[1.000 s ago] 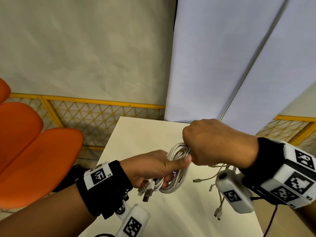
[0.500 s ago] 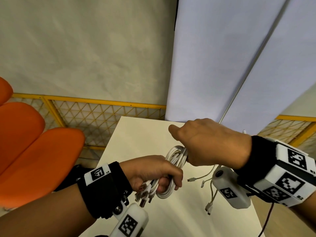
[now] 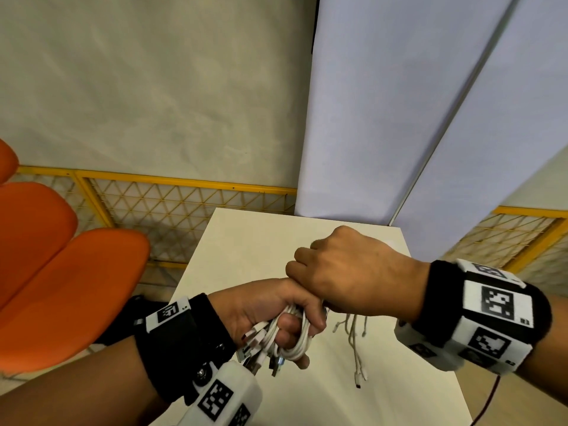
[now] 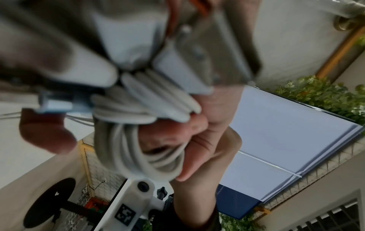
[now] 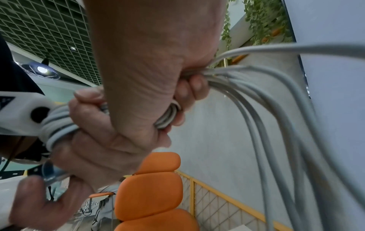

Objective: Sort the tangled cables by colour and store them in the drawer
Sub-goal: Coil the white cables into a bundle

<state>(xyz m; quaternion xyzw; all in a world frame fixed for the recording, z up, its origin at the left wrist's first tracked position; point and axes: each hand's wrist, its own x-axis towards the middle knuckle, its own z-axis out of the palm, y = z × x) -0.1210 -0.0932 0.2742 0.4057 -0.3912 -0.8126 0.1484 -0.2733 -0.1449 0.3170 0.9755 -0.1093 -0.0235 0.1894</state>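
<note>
A coiled bundle of white cables hangs above the pale table, gripped by my left hand with fingers curled through the loop. USB plugs stick out below that hand. My right hand sits just above and against the left, fist closed round the loose white cable strands. Their thin ends dangle under the right wrist. The left wrist view shows the cable coil wrapped over my fingers. No drawer is in view.
Orange seats stand to the left of the table. A yellow mesh fence runs behind it, and tall pale blue panels rise at the table's far right edge.
Both hands have come lower and closer together. The right hand has moved over the left hand's knuckles, carrying the loose strands round the coil, whose upper loop is now hidden.
</note>
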